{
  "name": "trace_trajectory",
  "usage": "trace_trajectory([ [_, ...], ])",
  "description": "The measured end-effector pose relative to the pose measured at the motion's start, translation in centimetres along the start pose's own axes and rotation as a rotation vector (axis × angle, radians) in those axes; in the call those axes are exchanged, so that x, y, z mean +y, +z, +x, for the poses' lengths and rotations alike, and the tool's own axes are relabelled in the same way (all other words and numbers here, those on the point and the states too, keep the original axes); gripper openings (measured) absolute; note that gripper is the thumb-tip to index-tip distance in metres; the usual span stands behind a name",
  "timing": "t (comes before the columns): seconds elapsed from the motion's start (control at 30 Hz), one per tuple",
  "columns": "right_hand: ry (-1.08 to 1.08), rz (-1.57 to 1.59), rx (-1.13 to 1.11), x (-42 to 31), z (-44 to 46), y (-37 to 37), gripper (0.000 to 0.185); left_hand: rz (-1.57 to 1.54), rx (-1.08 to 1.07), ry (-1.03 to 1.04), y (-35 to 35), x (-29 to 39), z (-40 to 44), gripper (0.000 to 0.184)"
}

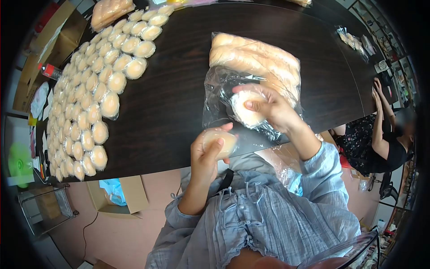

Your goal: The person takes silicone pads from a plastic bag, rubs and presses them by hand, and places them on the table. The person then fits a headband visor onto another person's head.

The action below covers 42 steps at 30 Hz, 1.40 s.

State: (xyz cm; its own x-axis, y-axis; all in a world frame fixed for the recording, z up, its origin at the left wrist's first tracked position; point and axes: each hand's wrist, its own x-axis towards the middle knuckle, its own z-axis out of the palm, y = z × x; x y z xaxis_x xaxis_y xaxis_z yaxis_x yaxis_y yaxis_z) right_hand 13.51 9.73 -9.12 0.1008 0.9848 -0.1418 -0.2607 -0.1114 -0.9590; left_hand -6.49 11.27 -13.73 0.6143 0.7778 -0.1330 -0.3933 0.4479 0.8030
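Plastic-wrapped discs [92, 82] were laid out, bagged stack [255, 53] wasn't; left disc [227, 143], seemingly wrapped, and right disc [246, 117] were pinched by fingers [217, 145].

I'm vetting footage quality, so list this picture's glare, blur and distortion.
Head view: strong distortion bows the long dark brown table, corners fall black; glare streaks the clear plastic bag; the round beige plastic-wrapped pad in the left hand has slightly blurred edges; the bright green round object looks hazy.

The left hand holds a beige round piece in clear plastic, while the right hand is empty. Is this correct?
The right hand is not empty: the head view shows it holding a pale round plastic-wrapped piece. The rest stands.
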Motion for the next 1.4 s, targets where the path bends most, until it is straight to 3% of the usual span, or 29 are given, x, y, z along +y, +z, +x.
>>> trace_trajectory([
  [0.13, 0.041, 0.064, 0.219, 1.4, -1.9, 1.1, 0.017, -0.068, 0.063, 0.040, -0.3, 0.4, -0.1, 0.031],
  [0.33, 0.034, -0.074, 0.239, 2.1, -3.8, 2.3, 0.012, -0.017, 0.152, 0.044, 0.5, 0.1, 0.4, 0.033],
  [0.4, 0.017, -0.101, 0.231, 2.6, -4.4, 3.2, 0.013, -0.041, 0.129, 0.072, 0.6, -0.8, 0.8, 0.033],
  [0.47, -0.032, -0.390, 0.131, 3.5, -4.7, 3.6, 0.016, -0.064, 0.099, 0.100, 0.7, -1.5, 0.9, 0.034],
  [0.67, -0.116, -0.483, 0.189, 4.9, -4.0, 4.1, 0.022, -0.132, -0.064, 0.100, 0.8, -2.1, 0.4, 0.035],
  [0.8, -0.094, -0.701, 0.083, 4.4, -4.0, 3.2, 0.022, 0.434, -0.069, 0.155, 1.3, -1.7, 0.1, 0.035],
  [0.97, 0.100, -0.729, -0.037, 2.9, -4.0, 3.2, 0.021, 0.531, -0.146, 0.109, 0.9, -0.8, 0.6, 0.033],
  [1.0, 0.102, -0.726, -0.037, 2.8, -4.0, 3.0, 0.021, 0.532, -0.145, 0.106, 0.7, -0.8, 0.6, 0.033],
  [1.13, 0.205, -0.082, -0.103, 2.5, -4.2, 2.4, 0.016, 0.311, -0.027, 0.058, 0.2, -0.9, 0.9, 0.031],
  [1.3, 0.055, 0.127, 0.133, 4.9, -5.0, 3.1, 0.011, -0.097, 0.141, 0.084, 0.0, -0.2, 1.1, 0.030],
  [1.4, 0.066, 0.088, 0.176, 4.7, -5.1, 2.8, 0.009, -0.112, 0.192, 0.114, 0.2, -0.2, 1.1, 0.030],
])
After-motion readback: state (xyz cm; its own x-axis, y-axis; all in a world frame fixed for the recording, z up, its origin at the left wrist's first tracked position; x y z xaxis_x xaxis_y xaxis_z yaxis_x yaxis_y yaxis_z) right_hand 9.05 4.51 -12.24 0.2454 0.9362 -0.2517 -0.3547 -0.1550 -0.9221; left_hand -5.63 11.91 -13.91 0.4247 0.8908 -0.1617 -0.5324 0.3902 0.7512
